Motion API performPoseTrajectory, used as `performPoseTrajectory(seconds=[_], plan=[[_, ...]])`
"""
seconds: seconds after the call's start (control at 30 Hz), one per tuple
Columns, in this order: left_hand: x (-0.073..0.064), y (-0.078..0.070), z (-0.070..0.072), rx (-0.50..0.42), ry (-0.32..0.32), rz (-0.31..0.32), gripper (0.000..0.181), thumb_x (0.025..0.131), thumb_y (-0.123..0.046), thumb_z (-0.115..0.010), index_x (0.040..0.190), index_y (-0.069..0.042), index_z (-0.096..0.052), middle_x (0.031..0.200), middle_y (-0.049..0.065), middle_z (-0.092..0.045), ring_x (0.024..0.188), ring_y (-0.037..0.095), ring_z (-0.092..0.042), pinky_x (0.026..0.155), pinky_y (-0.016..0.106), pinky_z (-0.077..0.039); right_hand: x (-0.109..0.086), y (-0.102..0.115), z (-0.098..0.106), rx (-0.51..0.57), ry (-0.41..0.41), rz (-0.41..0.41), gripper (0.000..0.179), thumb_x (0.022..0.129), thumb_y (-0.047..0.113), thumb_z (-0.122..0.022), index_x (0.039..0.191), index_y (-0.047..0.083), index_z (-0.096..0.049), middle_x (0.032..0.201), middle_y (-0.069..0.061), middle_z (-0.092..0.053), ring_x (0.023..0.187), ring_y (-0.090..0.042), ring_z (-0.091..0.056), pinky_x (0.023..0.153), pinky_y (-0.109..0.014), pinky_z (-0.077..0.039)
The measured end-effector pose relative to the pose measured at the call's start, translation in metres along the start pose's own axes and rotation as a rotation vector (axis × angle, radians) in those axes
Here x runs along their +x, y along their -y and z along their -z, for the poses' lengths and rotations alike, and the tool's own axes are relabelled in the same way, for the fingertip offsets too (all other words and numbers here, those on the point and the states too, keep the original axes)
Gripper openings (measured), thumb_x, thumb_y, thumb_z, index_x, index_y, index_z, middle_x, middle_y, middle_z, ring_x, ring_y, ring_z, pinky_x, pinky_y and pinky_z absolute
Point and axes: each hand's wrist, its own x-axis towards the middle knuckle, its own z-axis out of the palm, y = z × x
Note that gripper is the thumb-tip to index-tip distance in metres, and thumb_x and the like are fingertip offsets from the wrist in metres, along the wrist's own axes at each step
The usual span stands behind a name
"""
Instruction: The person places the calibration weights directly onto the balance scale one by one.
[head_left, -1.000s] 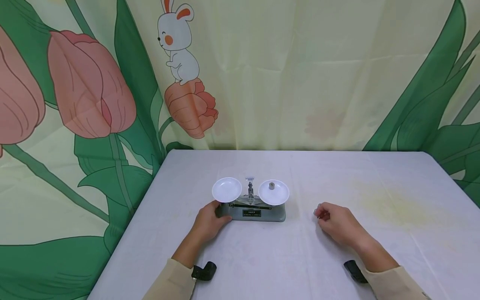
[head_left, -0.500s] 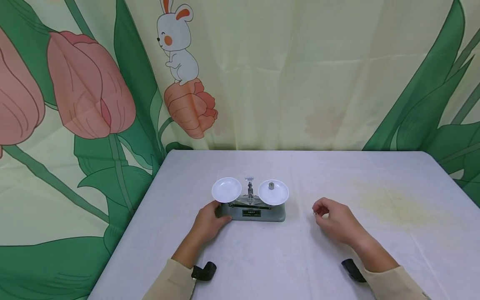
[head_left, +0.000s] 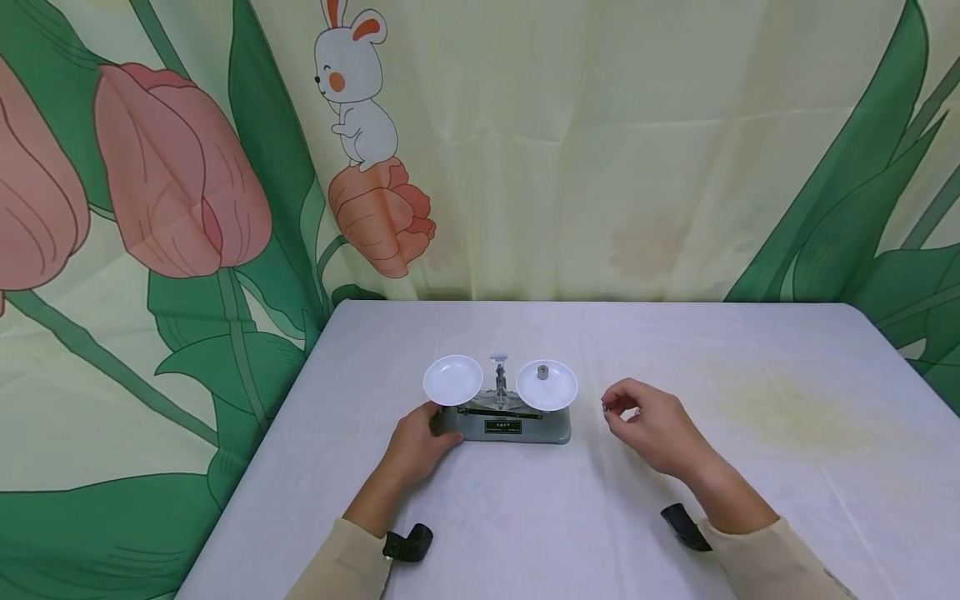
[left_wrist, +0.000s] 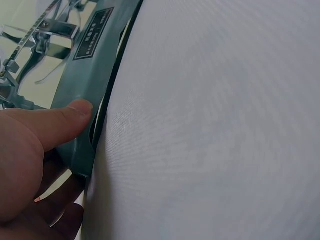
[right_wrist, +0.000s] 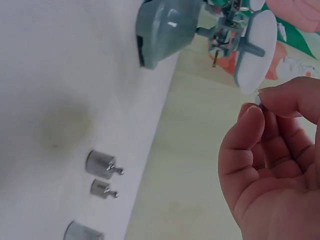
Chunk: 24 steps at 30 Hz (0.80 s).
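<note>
A grey balance scale (head_left: 517,427) with two white pans stands on the table. One metal weight (head_left: 543,372) sits in its right pan (head_left: 558,396); the left pan (head_left: 453,380) holds nothing. My left hand (head_left: 417,442) grips the left end of the base, thumb on the front face in the left wrist view and fingers behind the end. To the right of the scale, my right hand (head_left: 656,425) is raised, pinching a small metal weight (right_wrist: 258,100) between thumb and index finger. Most of that weight is hidden by the fingertips.
In the right wrist view, a larger metal weight (right_wrist: 101,164), a smaller one (right_wrist: 101,188) and a partly cut-off one (right_wrist: 82,233) stand on the white tablecloth (right_wrist: 60,65). A curtain (head_left: 562,167) with printed tulips and a rabbit hangs behind the table.
My right hand has lifted and moved left, closer to the scale, with the small weight in its fingertips. The left hand and the scale have stayed in place.
</note>
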Motion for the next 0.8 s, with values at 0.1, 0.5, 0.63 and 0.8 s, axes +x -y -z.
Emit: performPoseTrajectory(seconds=[0.1, 0.5, 0.63, 0.8], plan=[[0.000, 0.000, 0.000, 0.001, 0.000, -0.002, 0.066, 0.086, -0.019, -0.080, 0.141, 0.004, -0.051, 0.141, 0.021, -0.055, 0.132, 0.039, -0.049, 0.107, 0.054, -0.042, 0.003, 0.007, -0.001, 0.022, -0.024, 0.031, 0.012, 0.091, 0.004, -0.068, 0.103, 0.006, -0.066, 0.093, 0.001, -0.066, 0.089, -0.020, -0.062, 0.079, -0.039, -0.058], [0.000, -0.001, -0.001, 0.006, 0.002, 0.002, 0.066, 0.086, -0.017, -0.080, 0.141, 0.004, -0.051, 0.142, 0.021, -0.054, 0.133, 0.039, -0.048, 0.106, 0.054, -0.042, 0.017, 0.026, -0.009, 0.107, -0.080, 0.128, 0.012, 0.091, 0.002, -0.068, 0.102, 0.005, -0.068, 0.091, -0.002, -0.067, 0.086, -0.017, -0.060, 0.076, -0.032, -0.056], [-0.001, -0.002, 0.000, 0.003, 0.003, 0.003, 0.066, 0.086, -0.017, -0.080, 0.141, 0.004, -0.051, 0.142, 0.021, -0.054, 0.133, 0.039, -0.048, 0.106, 0.054, -0.042, 0.023, 0.031, -0.013, 0.125, -0.092, 0.157, 0.011, 0.092, 0.003, -0.067, 0.103, 0.004, -0.069, 0.091, -0.003, -0.067, 0.085, -0.018, -0.059, 0.073, -0.028, -0.053], [-0.001, -0.002, 0.000, -0.006, 0.004, 0.002, 0.066, 0.086, -0.017, -0.080, 0.141, 0.005, -0.050, 0.142, 0.021, -0.053, 0.134, 0.040, -0.047, 0.107, 0.054, -0.042, 0.030, 0.038, -0.017, 0.137, -0.097, 0.161, 0.011, 0.092, 0.003, -0.067, 0.104, 0.004, -0.069, 0.092, -0.002, -0.067, 0.085, -0.019, -0.059, 0.073, -0.029, -0.052]])
